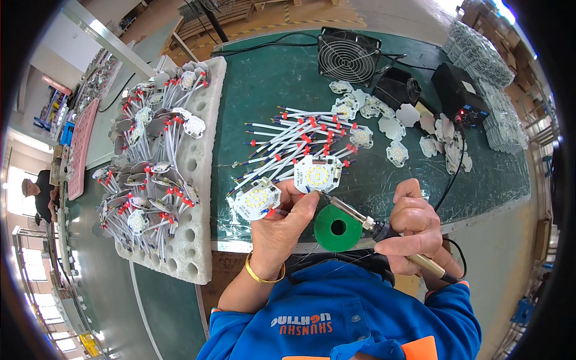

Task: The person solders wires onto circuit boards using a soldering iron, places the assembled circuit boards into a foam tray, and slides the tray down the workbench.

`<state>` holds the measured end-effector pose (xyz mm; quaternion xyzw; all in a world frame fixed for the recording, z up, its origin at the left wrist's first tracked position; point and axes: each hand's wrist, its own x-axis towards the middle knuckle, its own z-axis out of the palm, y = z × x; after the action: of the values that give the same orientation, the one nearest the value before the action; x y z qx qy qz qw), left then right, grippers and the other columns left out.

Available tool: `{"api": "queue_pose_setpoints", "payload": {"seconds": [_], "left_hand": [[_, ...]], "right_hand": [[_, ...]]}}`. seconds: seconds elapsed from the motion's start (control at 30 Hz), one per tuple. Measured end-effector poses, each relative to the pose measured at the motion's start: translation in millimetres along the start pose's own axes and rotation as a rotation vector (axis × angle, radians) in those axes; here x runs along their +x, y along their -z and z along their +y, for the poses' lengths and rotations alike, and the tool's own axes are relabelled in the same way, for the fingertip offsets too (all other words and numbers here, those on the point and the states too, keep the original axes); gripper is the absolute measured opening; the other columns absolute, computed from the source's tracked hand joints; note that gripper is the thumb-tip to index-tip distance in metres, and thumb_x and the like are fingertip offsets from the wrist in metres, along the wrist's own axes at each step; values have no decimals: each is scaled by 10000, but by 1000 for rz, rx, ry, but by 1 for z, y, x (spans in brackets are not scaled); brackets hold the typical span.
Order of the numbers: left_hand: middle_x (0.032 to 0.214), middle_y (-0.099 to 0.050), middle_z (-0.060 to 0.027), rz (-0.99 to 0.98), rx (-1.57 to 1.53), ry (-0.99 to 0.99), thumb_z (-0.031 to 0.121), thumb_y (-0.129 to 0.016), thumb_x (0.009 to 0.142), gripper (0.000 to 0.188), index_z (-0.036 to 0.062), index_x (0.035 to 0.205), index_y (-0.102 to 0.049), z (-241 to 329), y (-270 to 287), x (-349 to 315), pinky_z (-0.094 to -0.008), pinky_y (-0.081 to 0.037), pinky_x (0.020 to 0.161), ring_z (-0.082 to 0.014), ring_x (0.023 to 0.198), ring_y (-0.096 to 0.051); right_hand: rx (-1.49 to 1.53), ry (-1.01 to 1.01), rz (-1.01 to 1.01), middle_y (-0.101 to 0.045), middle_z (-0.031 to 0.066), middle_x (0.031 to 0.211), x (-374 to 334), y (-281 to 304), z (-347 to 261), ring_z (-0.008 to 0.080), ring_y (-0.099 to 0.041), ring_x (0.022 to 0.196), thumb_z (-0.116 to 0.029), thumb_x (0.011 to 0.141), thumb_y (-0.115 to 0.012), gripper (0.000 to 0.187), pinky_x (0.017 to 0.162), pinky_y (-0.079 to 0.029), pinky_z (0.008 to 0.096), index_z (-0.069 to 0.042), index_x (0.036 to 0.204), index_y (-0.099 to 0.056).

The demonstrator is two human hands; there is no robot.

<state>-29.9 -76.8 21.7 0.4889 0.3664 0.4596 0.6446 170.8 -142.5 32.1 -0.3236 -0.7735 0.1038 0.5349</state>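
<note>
My left hand is closed, thumb and fingers pinched together at a white LED board dotted with yellow chips. A second LED board is right by the fingertips, and a blue wire end shows at its lower edge. My right hand grips a soldering iron like a pen. Its tip points left, close to the second board's lower edge; whether it touches cannot be told. Below the iron sits a green solder spool at the table edge. Beyond the hands lie white wires with red connectors.
A white foam tray at left carries bundles of wired boards. At the back stand a black fan and a black soldering station. Loose LED boards lie at right, near stacked board panels. Another person is far left.
</note>
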Motion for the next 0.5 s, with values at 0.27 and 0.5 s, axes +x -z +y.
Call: {"api": "queue_pose_setpoints", "payload": {"seconds": [0.27, 0.5], "left_hand": [[697, -557, 22, 19, -2, 17, 24, -600, 775, 91, -8, 860, -591, 1, -2, 0, -167, -360, 546, -19, 604, -451], [690, -540, 34, 33, -18, 25, 29, -607, 772, 99, -5, 864, -591, -3, -1, 1, -166, -336, 540, -17, 596, -426]], "right_hand": [[-6, 28, -4, -359, -28, 555, 1, -2, 4, 141, -380, 446, -61, 461, -587, 320, 573, -317, 313, -156, 758, -662], [4, 42, 63, -355, -28, 532, -3, -5, 9, 140, -377, 430, -58, 467, -574, 296, 570, -318, 305, -138, 742, -647]]}}
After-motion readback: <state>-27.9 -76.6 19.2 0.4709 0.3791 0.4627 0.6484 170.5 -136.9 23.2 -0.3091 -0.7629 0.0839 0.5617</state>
